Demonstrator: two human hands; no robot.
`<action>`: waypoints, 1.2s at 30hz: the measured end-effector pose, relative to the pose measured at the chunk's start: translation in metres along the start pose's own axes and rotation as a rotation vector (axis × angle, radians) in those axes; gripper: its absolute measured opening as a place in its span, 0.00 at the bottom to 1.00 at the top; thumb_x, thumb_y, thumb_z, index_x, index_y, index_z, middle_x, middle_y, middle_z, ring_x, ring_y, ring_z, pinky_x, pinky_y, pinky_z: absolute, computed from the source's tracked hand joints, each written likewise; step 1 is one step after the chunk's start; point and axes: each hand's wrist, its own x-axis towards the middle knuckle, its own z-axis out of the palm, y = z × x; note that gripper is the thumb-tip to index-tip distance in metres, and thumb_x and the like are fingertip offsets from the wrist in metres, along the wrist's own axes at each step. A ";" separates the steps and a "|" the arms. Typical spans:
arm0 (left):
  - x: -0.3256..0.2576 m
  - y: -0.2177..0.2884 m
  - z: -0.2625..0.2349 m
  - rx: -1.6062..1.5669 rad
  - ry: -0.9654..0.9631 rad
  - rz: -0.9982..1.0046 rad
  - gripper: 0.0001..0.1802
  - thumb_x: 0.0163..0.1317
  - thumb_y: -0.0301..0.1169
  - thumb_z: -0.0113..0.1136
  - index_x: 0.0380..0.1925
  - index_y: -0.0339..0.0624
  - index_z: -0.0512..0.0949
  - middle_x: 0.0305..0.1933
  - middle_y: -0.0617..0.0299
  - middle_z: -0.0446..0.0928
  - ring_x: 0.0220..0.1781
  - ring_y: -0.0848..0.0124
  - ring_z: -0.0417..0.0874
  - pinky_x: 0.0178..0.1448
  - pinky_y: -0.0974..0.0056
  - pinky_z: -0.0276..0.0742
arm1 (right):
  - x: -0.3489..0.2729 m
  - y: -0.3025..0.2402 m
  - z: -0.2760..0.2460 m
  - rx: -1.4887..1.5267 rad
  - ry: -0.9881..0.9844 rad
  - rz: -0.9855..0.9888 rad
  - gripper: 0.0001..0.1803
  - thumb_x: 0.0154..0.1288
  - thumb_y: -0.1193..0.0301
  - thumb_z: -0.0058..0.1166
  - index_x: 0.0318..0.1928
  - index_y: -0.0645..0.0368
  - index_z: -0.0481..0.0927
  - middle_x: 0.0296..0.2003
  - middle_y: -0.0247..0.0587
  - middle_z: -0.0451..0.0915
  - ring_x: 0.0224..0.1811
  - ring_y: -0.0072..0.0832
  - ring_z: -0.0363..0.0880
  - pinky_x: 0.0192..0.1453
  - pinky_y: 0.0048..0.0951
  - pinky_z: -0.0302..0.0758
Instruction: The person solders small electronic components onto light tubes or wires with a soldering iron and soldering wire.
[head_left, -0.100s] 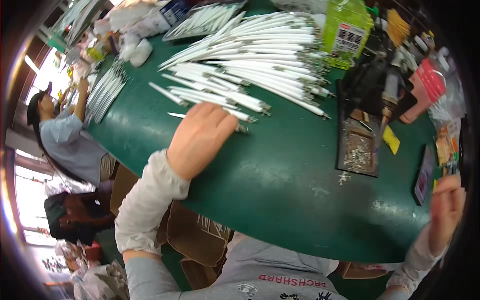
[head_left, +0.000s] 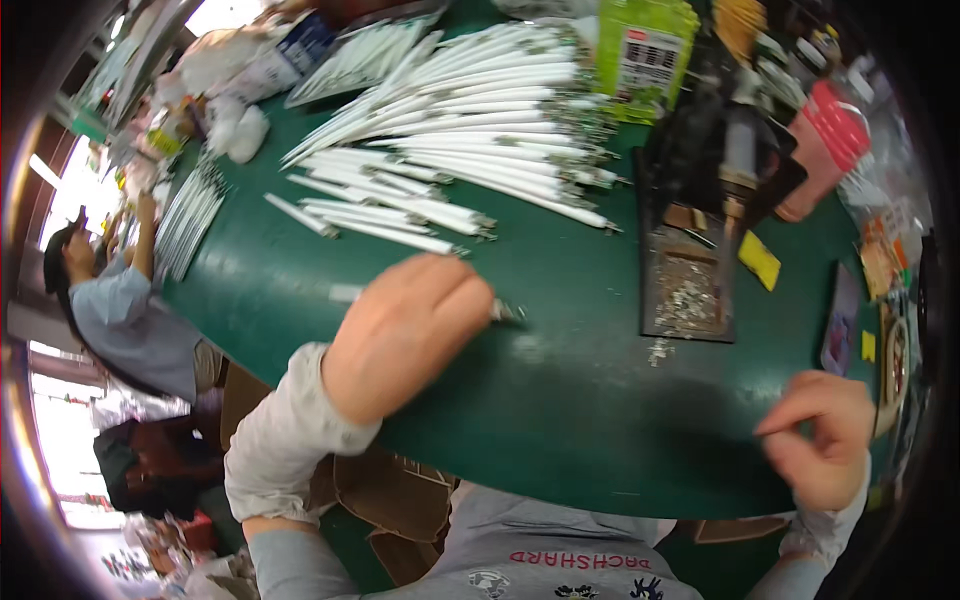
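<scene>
My left hand (head_left: pixel 405 330) is closed around a slim white rod (head_left: pixel 346 293), holding it just above the green table. The rod's pale end shows on the left of the fist and its metal wire end on the right. The palm side is hidden. Near the right edge of the table, my right hand (head_left: pixel 825 435) is curled with thumb and forefinger in a pinch. Whatever lies between those fingertips cannot be made out. Beyond my left hand lies a fanned pile of similar white rods (head_left: pixel 480 130), with a few loose ones (head_left: pixel 375 235) nearest to it.
A soldering iron (head_left: pixel 738 160) rests over a dark tray (head_left: pixel 690 325) with metallic crumbs. Around it are a green pouch (head_left: pixel 645 60), pink container (head_left: pixel 825 140), yellow piece (head_left: pixel 760 260) and phone (head_left: pixel 838 320). Silvery rods (head_left: pixel 195 225) lie near another person (head_left: pixel 130 300) at left.
My left hand has drawn a white rod away from the pile, nearer to me. My right hand has come in leftward from the right edge, fingers now pinched. The view has shifted slightly.
</scene>
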 end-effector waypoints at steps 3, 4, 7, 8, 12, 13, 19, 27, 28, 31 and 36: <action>0.027 0.037 0.004 -0.398 -0.123 -0.010 0.09 0.53 0.23 0.61 0.34 0.40 0.74 0.32 0.55 0.69 0.33 0.56 0.76 0.36 0.58 0.73 | 0.004 0.009 0.015 0.105 -0.181 0.083 0.05 0.52 0.81 0.61 0.31 0.61 0.81 0.22 0.34 0.75 0.16 0.19 0.71 0.20 0.21 0.65; 0.035 0.047 0.004 -0.503 -0.174 -0.012 0.10 0.53 0.23 0.61 0.36 0.40 0.74 0.33 0.55 0.69 0.33 0.55 0.77 0.36 0.58 0.74 | 0.006 0.012 0.020 0.155 -0.184 0.099 0.06 0.54 0.80 0.61 0.34 0.61 0.81 0.22 0.34 0.75 0.17 0.19 0.72 0.20 0.21 0.66; 0.060 0.063 0.012 -0.750 -0.306 -0.026 0.10 0.53 0.21 0.62 0.37 0.38 0.75 0.34 0.55 0.70 0.33 0.55 0.77 0.36 0.59 0.75 | 0.008 0.017 0.021 0.259 -0.197 0.207 0.09 0.55 0.79 0.62 0.38 0.63 0.79 0.27 0.37 0.81 0.24 0.18 0.78 0.25 0.18 0.73; 0.067 0.067 0.015 -0.818 -0.347 -0.039 0.11 0.52 0.21 0.62 0.36 0.38 0.75 0.35 0.55 0.71 0.33 0.55 0.77 0.36 0.59 0.75 | 0.008 0.019 0.021 0.319 -0.194 0.256 0.10 0.56 0.79 0.61 0.40 0.64 0.78 0.27 0.37 0.81 0.24 0.18 0.79 0.25 0.18 0.74; 0.087 0.074 0.023 -0.947 -0.512 -0.149 0.10 0.53 0.20 0.65 0.37 0.37 0.79 0.33 0.60 0.75 0.34 0.70 0.78 0.37 0.68 0.73 | 0.010 0.032 0.024 0.439 -0.175 0.322 0.11 0.60 0.79 0.58 0.43 0.66 0.74 0.28 0.38 0.81 0.28 0.18 0.81 0.27 0.18 0.77; 0.090 0.076 0.024 -0.997 -0.560 -0.245 0.10 0.54 0.20 0.64 0.37 0.37 0.79 0.34 0.61 0.75 0.35 0.73 0.77 0.38 0.69 0.72 | 0.010 0.034 0.023 0.476 -0.178 0.360 0.10 0.60 0.80 0.58 0.42 0.66 0.74 0.29 0.39 0.81 0.29 0.19 0.81 0.28 0.18 0.77; 0.096 0.077 0.033 -1.240 -0.651 -0.542 0.08 0.59 0.21 0.62 0.39 0.34 0.76 0.33 0.65 0.74 0.35 0.82 0.74 0.38 0.74 0.71 | 0.014 0.043 0.015 0.696 -0.201 0.542 0.09 0.61 0.81 0.56 0.42 0.66 0.73 0.32 0.39 0.80 0.34 0.20 0.81 0.33 0.17 0.76; 0.091 0.077 0.045 -1.348 -0.560 -0.592 0.06 0.58 0.24 0.63 0.34 0.37 0.77 0.26 0.67 0.72 0.28 0.82 0.71 0.31 0.74 0.70 | 0.017 0.050 0.017 0.686 -0.240 0.564 0.10 0.60 0.81 0.57 0.42 0.66 0.73 0.32 0.38 0.80 0.33 0.17 0.79 0.34 0.16 0.74; 0.092 0.077 0.046 -1.332 -0.561 -0.575 0.06 0.58 0.24 0.63 0.33 0.37 0.77 0.26 0.67 0.72 0.28 0.82 0.71 0.30 0.74 0.69 | 0.017 0.051 0.016 0.702 -0.234 0.563 0.10 0.60 0.81 0.57 0.42 0.66 0.73 0.32 0.38 0.80 0.33 0.17 0.79 0.33 0.16 0.74; 0.093 0.076 0.047 -1.349 -0.562 -0.559 0.05 0.58 0.24 0.62 0.33 0.37 0.76 0.26 0.68 0.72 0.28 0.83 0.70 0.30 0.75 0.68 | 0.016 0.052 0.016 0.654 -0.232 0.536 0.10 0.59 0.81 0.58 0.41 0.66 0.74 0.32 0.37 0.80 0.32 0.16 0.78 0.31 0.16 0.73; 0.097 0.074 0.047 -1.400 -0.640 -0.591 0.05 0.60 0.24 0.60 0.33 0.36 0.74 0.26 0.70 0.72 0.28 0.84 0.69 0.31 0.75 0.67 | 0.013 0.052 0.020 0.351 -0.093 0.314 0.11 0.54 0.81 0.63 0.39 0.64 0.77 0.28 0.36 0.79 0.25 0.16 0.77 0.25 0.17 0.71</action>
